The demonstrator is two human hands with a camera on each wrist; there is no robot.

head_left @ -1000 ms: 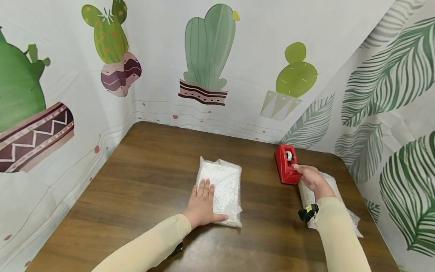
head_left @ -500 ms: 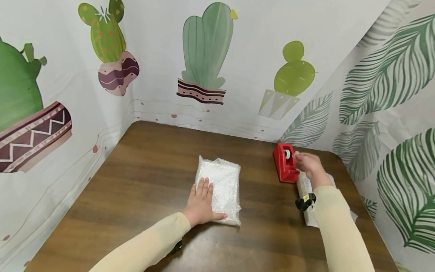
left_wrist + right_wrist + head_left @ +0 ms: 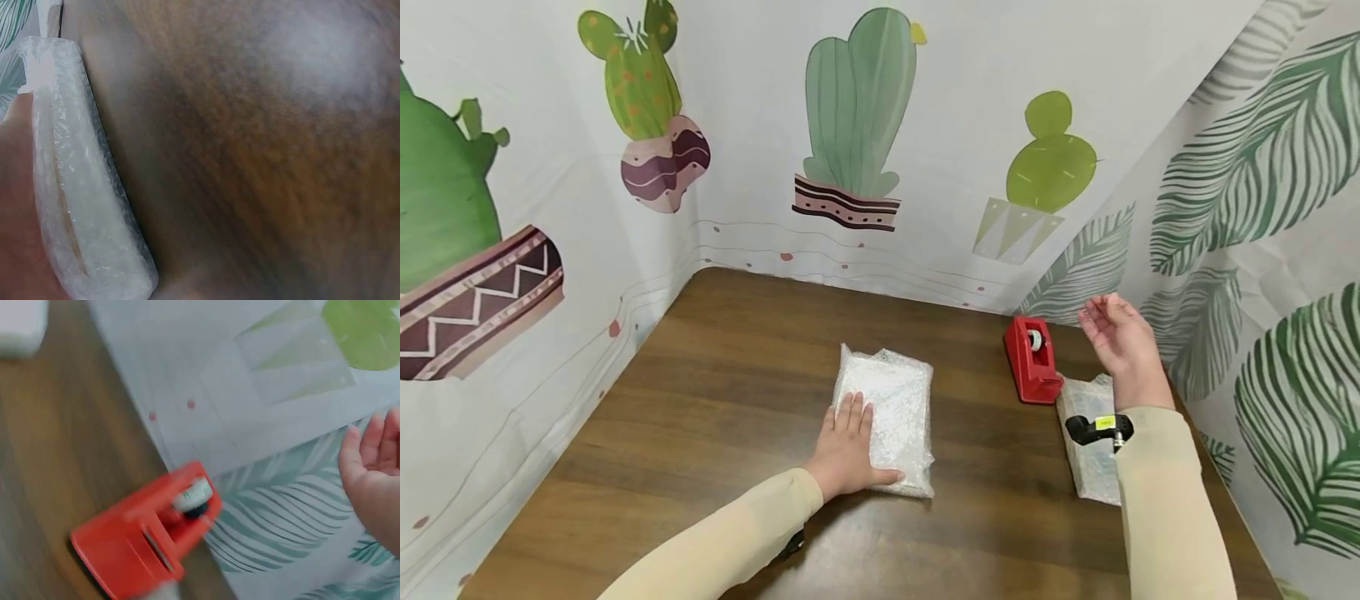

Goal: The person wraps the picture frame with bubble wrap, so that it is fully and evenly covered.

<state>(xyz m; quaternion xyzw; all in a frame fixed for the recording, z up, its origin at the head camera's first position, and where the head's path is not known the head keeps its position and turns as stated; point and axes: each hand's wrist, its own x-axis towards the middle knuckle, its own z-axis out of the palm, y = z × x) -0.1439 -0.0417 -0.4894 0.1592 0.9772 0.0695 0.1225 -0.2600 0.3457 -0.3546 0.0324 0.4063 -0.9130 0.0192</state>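
My left hand (image 3: 844,454) lies flat with fingers spread on a bubble-wrapped package (image 3: 901,408), a white flat rectangle in clear wrap. In the left wrist view, that package's thick side (image 3: 94,187) shows beside the palm. My right hand (image 3: 1123,337) is raised to the right of a red tape dispenser (image 3: 1030,362), apart from it, with its fingers loosely bent. No object shows in it in the head view. From the right wrist, the hand (image 3: 378,469) appears off to the side of the dispenser (image 3: 144,531), whose white tape roll (image 3: 194,495) sits inside.
A second bubble-wrapped package (image 3: 1090,450) lies at the right, partly hidden beneath the right forearm and wrist camera. The brown wooden table (image 3: 730,375) meets a cloth backdrop (image 3: 955,167) printed with cacti and leaves.
My right hand has left the front of the tape dispenser, moving up and to the right, and turned over. The left hand has stayed on its package.
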